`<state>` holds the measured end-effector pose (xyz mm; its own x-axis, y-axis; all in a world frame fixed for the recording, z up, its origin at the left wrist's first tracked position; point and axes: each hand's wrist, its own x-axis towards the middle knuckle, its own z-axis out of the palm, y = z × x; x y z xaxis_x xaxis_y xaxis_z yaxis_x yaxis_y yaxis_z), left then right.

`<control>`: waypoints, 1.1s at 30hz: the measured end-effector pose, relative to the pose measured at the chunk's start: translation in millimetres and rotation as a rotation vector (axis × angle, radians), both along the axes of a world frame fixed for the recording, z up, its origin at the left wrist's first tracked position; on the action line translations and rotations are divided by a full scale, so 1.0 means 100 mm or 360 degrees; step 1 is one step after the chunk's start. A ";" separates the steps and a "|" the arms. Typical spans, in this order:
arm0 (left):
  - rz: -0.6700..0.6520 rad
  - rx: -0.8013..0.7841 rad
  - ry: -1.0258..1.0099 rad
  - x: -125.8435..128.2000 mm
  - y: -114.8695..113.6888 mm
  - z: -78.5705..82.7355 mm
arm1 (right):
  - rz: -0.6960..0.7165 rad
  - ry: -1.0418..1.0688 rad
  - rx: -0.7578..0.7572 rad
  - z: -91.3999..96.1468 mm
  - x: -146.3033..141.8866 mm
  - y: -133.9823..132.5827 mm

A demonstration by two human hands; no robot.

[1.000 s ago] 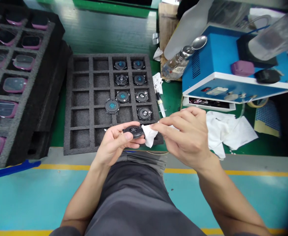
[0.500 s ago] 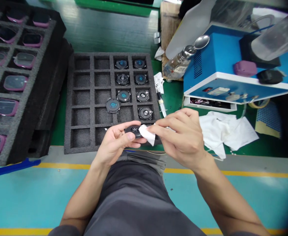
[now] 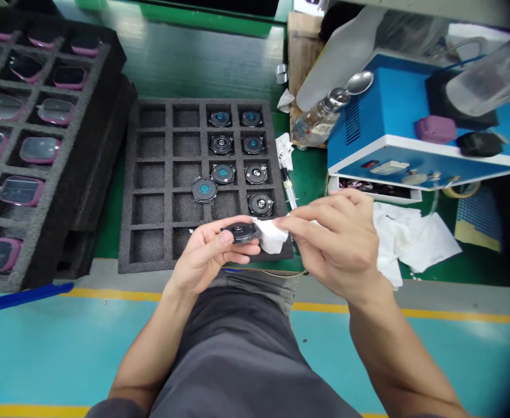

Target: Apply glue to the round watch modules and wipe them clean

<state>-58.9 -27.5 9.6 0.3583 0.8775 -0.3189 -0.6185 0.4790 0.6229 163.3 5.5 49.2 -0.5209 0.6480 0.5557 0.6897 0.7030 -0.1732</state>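
Note:
My left hand (image 3: pixel 206 255) is closed around a round black watch body (image 3: pixel 239 232), held over the near edge of a dark foam tray (image 3: pixel 150 191). My right hand (image 3: pixel 337 244) pinches a folded white wipe (image 3: pixel 272 237), which touches the right side of the watch body. Several more round watch bodies (image 3: pixel 237 157) lie in the tray's right-hand cells, and one (image 3: pixel 204 189) rests on a divider.
A larger foam tray (image 3: pixel 28 145) with pink-rimmed screens stands at the left. A blue machine (image 3: pixel 411 145) sits at the right, with a clear bottle (image 3: pixel 319 119) beside it and crumpled white cloths (image 3: pixel 411 238) below. A syringe (image 3: pixel 289 188) lies by the tray.
The wipe slid left onto the watch body's face, then back to its right edge. My left hand has kept its hold throughout.

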 end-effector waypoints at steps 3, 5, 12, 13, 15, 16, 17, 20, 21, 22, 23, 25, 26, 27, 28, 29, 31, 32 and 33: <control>-0.0007 0.0002 -0.0035 0.00 0.00 0.00 | 0.0040 -0.0043 0.0014 -0.01 -0.03 -0.01; -0.0011 0.0006 -0.0052 0.00 -0.01 -0.01 | 0.0037 -0.0060 -0.0004 0.00 -0.05 -0.01; -0.0019 0.0033 -0.0025 0.01 -0.02 -0.01 | 0.0055 -0.0128 -0.0006 0.03 -0.05 -0.01; -0.0019 0.0037 -0.0025 0.01 -0.02 -0.01 | 0.0063 -0.0137 -0.0004 0.03 -0.05 -0.01; -0.0023 0.0037 -0.0026 0.01 -0.01 -0.01 | 0.0080 -0.0143 -0.0003 0.03 -0.04 -0.01; -0.0026 0.0034 -0.0026 0.01 -0.01 -0.01 | 0.0086 -0.0143 -0.0002 0.03 -0.04 -0.01; -0.0029 0.0029 -0.0026 0.01 -0.01 -0.01 | 0.0089 -0.0142 0.0000 0.03 -0.03 0.00; -0.0033 0.0030 -0.0047 0.01 -0.01 -0.01 | 0.0086 -0.0140 0.0021 0.04 -0.03 0.00; -0.0033 0.0032 -0.0054 0.01 -0.01 -0.01 | 0.0084 -0.0143 0.0025 0.04 -0.03 0.00; -0.0032 0.0032 -0.0057 0.01 -0.01 -0.01 | 0.0082 -0.0149 0.0024 0.04 -0.02 0.00; -0.0031 0.0030 -0.0055 0.01 -0.01 -0.01 | 0.0081 -0.0156 0.0022 0.05 -0.02 0.00; -0.0028 0.0014 -0.0034 0.01 -0.01 -0.01 | 0.0091 -0.0175 0.0020 0.06 -0.02 0.00; -0.0024 0.0005 -0.0019 0.01 -0.02 -0.01 | 0.0100 -0.0183 0.0025 0.06 -0.02 0.00; -0.0022 -0.0003 -0.0004 0.01 -0.02 -0.01 | 0.0107 -0.0191 0.0032 0.06 -0.02 0.00; -0.0020 -0.0007 0.0007 0.01 -0.02 -0.01 | 0.0112 -0.0199 0.0040 0.07 -0.02 0.00; -0.0019 -0.0007 0.0013 0.02 -0.02 -0.01 | 0.0116 -0.0207 0.0047 0.07 -0.02 0.00; -0.0020 -0.0001 0.0007 0.02 -0.02 -0.01 | 0.0122 -0.0223 0.0052 0.08 -0.02 0.01; -0.0020 0.0004 -0.0003 0.02 -0.02 -0.01 | 0.0126 -0.0227 0.0050 0.08 -0.02 0.01; -0.0020 0.0009 -0.0014 0.02 -0.02 -0.02 | 0.0131 -0.0226 0.0045 0.07 -0.03 0.01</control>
<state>-57.1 -30.0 7.8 0.3721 0.8746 -0.3107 -0.6181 0.4832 0.6201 160.6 6.6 56.6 -0.6462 0.5850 0.4902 0.6457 0.7614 -0.0574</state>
